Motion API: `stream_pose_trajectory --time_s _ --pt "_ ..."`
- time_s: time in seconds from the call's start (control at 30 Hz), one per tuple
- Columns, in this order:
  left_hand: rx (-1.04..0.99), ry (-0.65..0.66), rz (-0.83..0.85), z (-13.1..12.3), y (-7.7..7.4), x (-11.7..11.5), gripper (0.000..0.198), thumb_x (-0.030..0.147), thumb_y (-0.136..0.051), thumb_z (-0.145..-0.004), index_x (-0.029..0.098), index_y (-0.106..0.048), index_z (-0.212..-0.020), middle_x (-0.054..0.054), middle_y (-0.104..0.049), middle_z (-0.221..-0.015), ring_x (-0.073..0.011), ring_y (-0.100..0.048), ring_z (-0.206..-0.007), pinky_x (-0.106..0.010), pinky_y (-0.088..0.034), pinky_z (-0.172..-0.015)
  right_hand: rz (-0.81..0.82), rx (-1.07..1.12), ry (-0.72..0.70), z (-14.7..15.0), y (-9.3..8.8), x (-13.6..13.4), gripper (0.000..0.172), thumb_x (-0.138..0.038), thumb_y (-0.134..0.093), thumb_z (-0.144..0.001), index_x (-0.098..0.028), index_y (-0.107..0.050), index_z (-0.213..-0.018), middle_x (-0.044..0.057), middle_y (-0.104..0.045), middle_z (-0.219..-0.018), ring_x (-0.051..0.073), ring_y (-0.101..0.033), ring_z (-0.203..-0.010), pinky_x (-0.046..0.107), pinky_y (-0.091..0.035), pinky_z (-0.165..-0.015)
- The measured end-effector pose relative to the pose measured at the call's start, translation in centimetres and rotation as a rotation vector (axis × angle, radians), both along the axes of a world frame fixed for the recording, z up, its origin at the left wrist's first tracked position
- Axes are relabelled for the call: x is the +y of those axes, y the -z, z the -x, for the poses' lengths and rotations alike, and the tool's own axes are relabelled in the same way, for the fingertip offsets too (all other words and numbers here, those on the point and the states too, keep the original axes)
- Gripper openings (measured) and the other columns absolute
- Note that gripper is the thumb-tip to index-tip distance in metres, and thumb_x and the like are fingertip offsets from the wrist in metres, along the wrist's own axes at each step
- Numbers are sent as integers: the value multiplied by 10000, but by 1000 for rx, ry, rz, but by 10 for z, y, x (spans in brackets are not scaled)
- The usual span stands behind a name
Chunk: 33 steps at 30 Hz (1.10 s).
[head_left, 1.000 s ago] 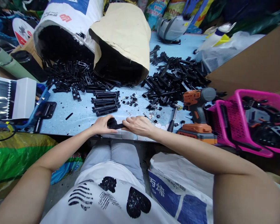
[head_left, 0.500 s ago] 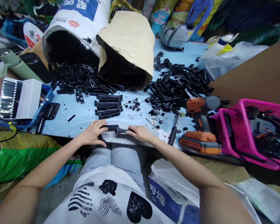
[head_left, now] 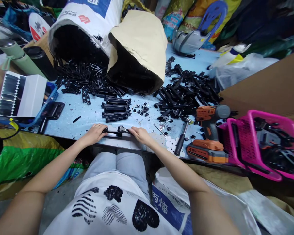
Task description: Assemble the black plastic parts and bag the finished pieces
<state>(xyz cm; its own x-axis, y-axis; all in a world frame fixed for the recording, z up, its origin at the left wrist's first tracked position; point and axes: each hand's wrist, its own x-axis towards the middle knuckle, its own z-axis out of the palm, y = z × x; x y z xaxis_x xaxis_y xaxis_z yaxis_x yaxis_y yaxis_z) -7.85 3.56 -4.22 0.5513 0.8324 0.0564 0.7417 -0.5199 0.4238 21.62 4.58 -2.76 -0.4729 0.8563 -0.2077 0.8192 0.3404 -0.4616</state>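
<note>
At the near edge of the bench, both hands grip a long black plastic part (head_left: pixel 114 133). My left hand (head_left: pixel 95 133) is closed on its left end, fingers curled over it. My right hand (head_left: pixel 140 135) pinches a short dark piece at the right end, beside a raised grey block. Whether these are one piece or two joined ones I cannot tell. Just beyond, several similar black bars (head_left: pixel 116 108) lie side by side in a stack. Small black bits and pins (head_left: pixel 143 109) are scattered to the right of them.
Black part piles (head_left: pixel 186 88) spread under a white sack (head_left: pixel 88 19) and a tan paper sack (head_left: pixel 139 42). On the right are a hammer (head_left: pixel 182 137), an orange cordless drill (head_left: pixel 209 133) and pink baskets (head_left: pixel 252 143). A blue basket (head_left: pixel 52 94) stands left.
My left hand has gone from spread fingers to closed on the black part's left end. The part has turned and shifted slightly; my right hand still holds its right end. The view has shifted a little.
</note>
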Motion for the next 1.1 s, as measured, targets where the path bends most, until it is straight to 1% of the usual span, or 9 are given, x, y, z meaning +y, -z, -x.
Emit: stream_pose_trajectory --time_s 0.17,0.37,0.5,0.57,0.63,0.7,0.77,0.93,1.1 --pt "44 2 1 -2 -5 -1 297 388 -435 -924 178 -533 -1111 -101 -620 -1070 -249 -556 -1039 -396 -410 -892 -21 -207 -105 10 3 -3 499 -495 -189 -980 -210 -597 -944 47 -679 -820 171 -602 -733 241 -290 -620" --pt "33 -8 -11 -1 -7 -2 358 393 -405 -931 184 -508 -1204 -110 -606 -1137 -250 -544 -1075 -415 -401 -920 -54 -269 -125 12 4 -9 528 -484 -155 -985 -210 -606 -977 55 -689 -885 174 -618 -760 246 -315 -645" --pt "-62 -93 -255 -8 -16 -14 579 481 -475 -875 154 -384 -1344 -163 -526 -1264 -303 -451 -1217 -469 -350 -992 -139 -254 -115 6 -6 -17 494 -528 -241 -960 -198 -592 -1069 76 -663 -982 187 -595 -876 251 -360 -711" --pt "-166 -174 -446 -24 -19 -27 628 490 -512 -849 149 -363 -1355 -178 -503 -1290 -323 -405 -1268 -496 -319 -1022 -281 -245 40 -11 -12 -24 480 -527 -291 -949 -188 -540 -1182 100 -624 -1086 208 -558 -976 273 -382 -776" --pt "-229 -166 -567 -51 -18 -43 575 457 -496 -866 170 -371 -1348 -162 -524 -1275 -309 -400 -1284 -506 -294 -1048 -410 -325 407 -39 -13 -34 473 -482 -303 -955 -155 -500 -1234 143 -579 -1143 241 -526 -1028 314 -401 -809" --pt "-192 -23 -578 -87 -13 -59 544 452 -461 -887 183 -377 -1352 -146 -523 -1300 -288 -366 -1319 -513 -233 -1091 -418 -474 806 -70 -7 -46 452 -434 -343 -946 -107 -508 -1211 186 -560 -1116 284 -520 -1020 352 -428 -771" --pt "-76 135 -499 -124 -6 -70 606 503 -426 -891 145 -362 -1376 -163 -437 -1395 -293 -262 -1379 -523 -148 -1125 -333 -597 1034 -97 4 -56 409 -370 -386 -930 -81 -516 -1189 206 -553 -1074 311 -524 -1005 368 -448 -720" --pt "201 107 -260 -177 14 -71 1007 688 -474 -776 -65 -246 -1404 -286 -183 -1485 -350 -91 -1412 -473 -104 -1152 -248 -668 1178 -121 26 -50 410 -133 -247 -923 -96 -481 -1256 218 -557 -1075 305 -532 -1043 438 -446 -787" --pt "284 108 -261 -180 22 -67 968 549 -575 -783 -81 -200 -1416 -270 -123 -1503 -327 -31 -1417 -427 -71 -1175 -224 -481 1264 -127 19 -42 448 -133 -287 -876 -28 -431 -1286 291 -539 -1107 328 -587 -965 431 -458 -723"
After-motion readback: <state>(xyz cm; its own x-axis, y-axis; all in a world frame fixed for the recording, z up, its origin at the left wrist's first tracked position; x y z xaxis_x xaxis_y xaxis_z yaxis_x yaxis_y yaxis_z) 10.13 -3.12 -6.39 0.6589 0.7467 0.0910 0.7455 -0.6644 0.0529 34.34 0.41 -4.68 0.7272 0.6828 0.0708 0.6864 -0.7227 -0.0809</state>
